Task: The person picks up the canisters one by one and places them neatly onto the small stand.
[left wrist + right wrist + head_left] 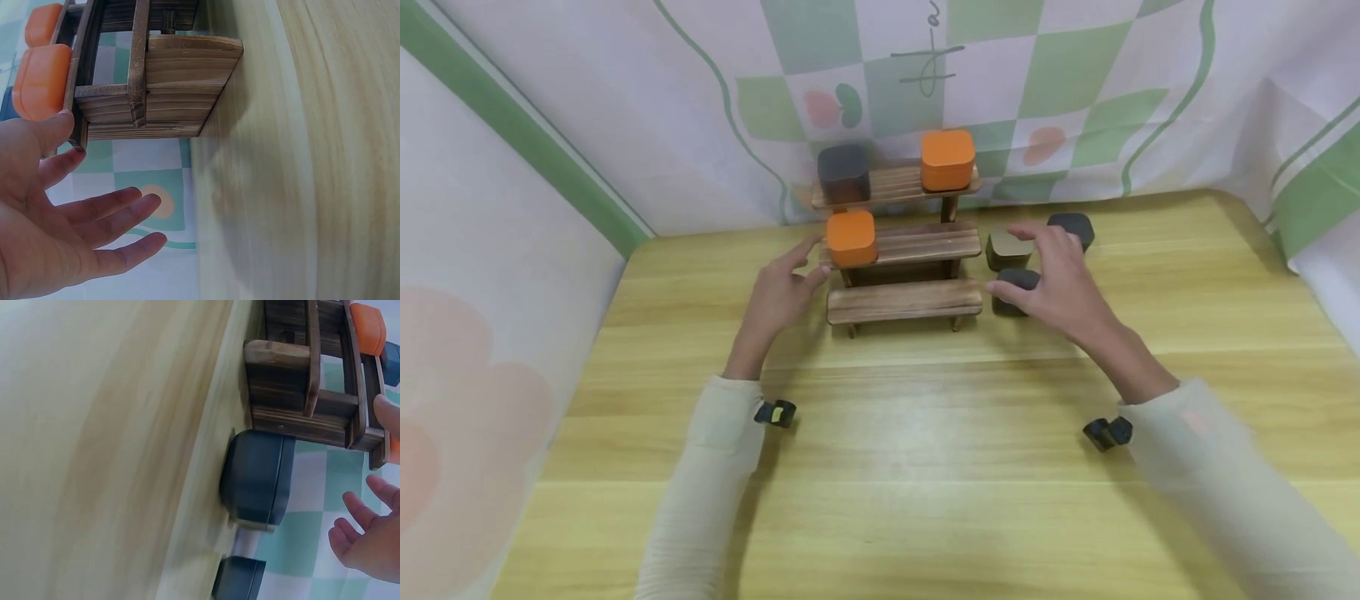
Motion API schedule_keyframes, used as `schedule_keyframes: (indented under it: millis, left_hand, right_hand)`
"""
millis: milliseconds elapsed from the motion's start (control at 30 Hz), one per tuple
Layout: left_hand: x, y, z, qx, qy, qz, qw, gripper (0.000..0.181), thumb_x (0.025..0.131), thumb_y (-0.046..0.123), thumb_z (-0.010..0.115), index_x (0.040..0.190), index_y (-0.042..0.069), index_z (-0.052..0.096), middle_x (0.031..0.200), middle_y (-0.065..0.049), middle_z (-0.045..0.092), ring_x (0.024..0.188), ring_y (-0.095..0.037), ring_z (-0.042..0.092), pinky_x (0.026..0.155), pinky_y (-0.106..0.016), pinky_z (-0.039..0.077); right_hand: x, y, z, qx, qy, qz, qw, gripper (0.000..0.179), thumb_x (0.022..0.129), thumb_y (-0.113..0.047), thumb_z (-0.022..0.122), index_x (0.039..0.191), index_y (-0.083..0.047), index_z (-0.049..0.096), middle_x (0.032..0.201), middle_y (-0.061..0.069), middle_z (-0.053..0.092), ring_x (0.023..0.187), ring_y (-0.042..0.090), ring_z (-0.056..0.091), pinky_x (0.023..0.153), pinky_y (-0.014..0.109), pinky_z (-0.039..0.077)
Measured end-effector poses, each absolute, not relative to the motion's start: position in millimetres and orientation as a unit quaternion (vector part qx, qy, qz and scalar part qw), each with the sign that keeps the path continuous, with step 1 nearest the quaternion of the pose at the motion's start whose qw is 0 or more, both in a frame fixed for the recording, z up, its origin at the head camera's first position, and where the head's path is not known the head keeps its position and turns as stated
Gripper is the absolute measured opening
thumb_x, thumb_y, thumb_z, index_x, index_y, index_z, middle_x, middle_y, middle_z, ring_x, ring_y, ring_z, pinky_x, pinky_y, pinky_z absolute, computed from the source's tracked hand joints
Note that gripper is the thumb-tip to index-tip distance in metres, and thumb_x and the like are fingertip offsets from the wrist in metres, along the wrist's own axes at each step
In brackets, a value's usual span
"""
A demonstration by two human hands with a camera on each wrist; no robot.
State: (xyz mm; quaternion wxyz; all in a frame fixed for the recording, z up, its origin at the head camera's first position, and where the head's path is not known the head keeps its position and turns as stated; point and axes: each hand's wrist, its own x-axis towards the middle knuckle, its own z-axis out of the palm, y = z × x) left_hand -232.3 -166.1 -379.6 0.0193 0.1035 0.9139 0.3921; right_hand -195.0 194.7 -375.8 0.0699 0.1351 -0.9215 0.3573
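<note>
A three-tier wooden shelf [917, 302] stands at the back of the table. On its top tier are a dark box [843, 173] at left and an orange box [947, 160] at right. Another orange box [852, 237] sits on the middle tier's left end. My left hand [778, 292] is beside that end, its thumb and index finger at the board's edge, the other fingers spread. My right hand [1063, 287], thumb and fingers apart with nothing between them, hovers above the boxes right of the shelf: an olive-topped box [1009, 251] and a dark box [1011, 293], partly hidden by the hand.
A further dark box [1072, 229] stands behind my right hand. Behind the table [880, 467] hangs a green-and-white checked cloth [985, 75], and the left side is also curtained. Both sleeves carry a small black wrist camera [775, 413].
</note>
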Motion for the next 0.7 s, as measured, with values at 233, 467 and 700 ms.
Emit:
schedule_keyframes:
  millis: [233,467,700]
  left_hand:
    - [-232.1,-166.6,-378.6,0.102,0.916,0.388,0.022,0.056,0.103,0.028,0.06,0.154,0.018,0.041,0.14,-0.028,0.052,0.088,-0.034,0.072,0.061,-0.037,0.054]
    - [-232.5,-167.7,-379.7,0.103,0.914,0.393,0.024,0.056,0.103,0.029,0.06,0.154,0.018,0.042,0.144,-0.024,0.05,0.106,-0.035,0.068,0.079,-0.045,0.058]
    - [-231.5,-167.6,-378.8,0.101,0.913,0.395,0.026,0.056,0.103,0.029,0.059,0.155,0.018,0.041,0.146,-0.023,0.049,0.105,-0.034,0.068,0.073,-0.043,0.058]
  right_hand:
    - [-193.8,205.5,-380.5,0.134,-0.923,0.355,0.061,0.079,0.086,-0.029,0.082,0.146,0.002,0.04,0.144,0.024,0.042,0.13,0.045,0.032,0.1,0.063,0.031]
    - [-194.4,218.0,-388.6,0.119,-0.924,0.36,0.05,0.086,0.084,-0.03,0.084,0.149,0.003,0.038,0.143,0.027,0.042,0.124,0.046,0.037,0.099,0.064,0.032]
    - [-193.1,227.6,-396.4,0.088,-0.926,0.366,0.026,0.091,0.085,-0.034,0.082,0.15,0.007,0.032,0.144,0.031,0.039,0.131,0.051,0.032,0.107,0.067,0.027]
